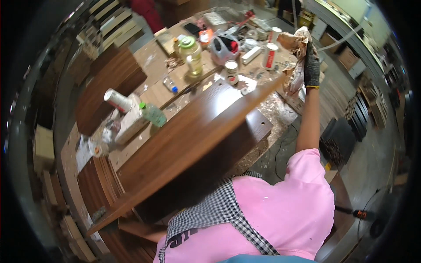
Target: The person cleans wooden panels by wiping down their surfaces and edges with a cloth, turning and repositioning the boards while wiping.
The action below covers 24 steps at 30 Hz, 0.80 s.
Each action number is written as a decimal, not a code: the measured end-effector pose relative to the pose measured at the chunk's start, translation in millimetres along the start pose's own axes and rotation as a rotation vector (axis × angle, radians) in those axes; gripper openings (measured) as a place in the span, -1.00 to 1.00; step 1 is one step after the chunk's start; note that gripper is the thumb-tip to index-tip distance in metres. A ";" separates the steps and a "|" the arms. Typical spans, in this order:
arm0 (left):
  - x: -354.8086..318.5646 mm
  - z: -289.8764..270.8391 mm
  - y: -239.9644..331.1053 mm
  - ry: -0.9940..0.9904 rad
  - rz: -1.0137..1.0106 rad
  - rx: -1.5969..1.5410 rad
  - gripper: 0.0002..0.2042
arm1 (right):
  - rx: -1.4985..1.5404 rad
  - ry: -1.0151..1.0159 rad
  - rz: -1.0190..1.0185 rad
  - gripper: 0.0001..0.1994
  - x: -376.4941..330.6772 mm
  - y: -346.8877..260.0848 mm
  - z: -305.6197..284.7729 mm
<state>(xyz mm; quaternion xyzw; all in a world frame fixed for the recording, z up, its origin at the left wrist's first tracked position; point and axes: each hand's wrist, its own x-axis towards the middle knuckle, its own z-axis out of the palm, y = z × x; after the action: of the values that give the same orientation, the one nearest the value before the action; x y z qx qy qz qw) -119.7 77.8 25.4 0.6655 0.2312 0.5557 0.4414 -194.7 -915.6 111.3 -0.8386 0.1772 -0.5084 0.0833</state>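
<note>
My right hand (312, 65), in a dark glove with a yellow cuff, is raised at the far right with the arm stretched out. It grips a crumpled, brown-stained rag (297, 48), which may be cloth or paper. A long dark-brown wood-grain board (175, 153) stands tilted on edge across the middle, running from lower left to upper right. My left forearm (142, 229) passes behind the board's lower-left end, and the hand there is hidden. A second brown panel (215, 94) with small holes lies behind the tilted board on the worktable (151, 57).
Across the worktable are a large lidded jug (190, 57), a plastic bag (224, 47), several cans (270, 56), a green bottle (152, 114) and a small clear bottle (169, 83). Curved brown panels (103, 94) lie left. A cable (280, 153) trails on the floor.
</note>
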 end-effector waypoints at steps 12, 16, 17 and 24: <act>-32.1 -69.8 -41.5 -0.021 -0.462 -0.473 -0.57 | 0.911 -0.889 -0.286 -0.57 89.0 -289.7 210.4; 36.1 -75.3 -70.2 -0.227 -0.469 -0.783 -0.56 | 1.146 -1.219 -0.320 -0.53 72.0 -366.0 287.9; 62.4 -78.3 -77.2 -0.321 -0.466 -0.874 -0.56 | 1.100 -1.347 -0.190 -0.48 60.1 -382.0 314.5; 138.8 -49.4 -56.8 -0.853 -0.246 -1.146 -0.67 | 0.898 -0.643 -1.277 -0.38 -32.0 -466.5 336.6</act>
<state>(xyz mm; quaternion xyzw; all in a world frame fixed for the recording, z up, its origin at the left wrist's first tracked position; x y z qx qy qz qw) -117.7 233.6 51.4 0.4575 -0.2158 0.2278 0.8320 188.0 -486.3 76.2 -0.7687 -0.5823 -0.2166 0.1518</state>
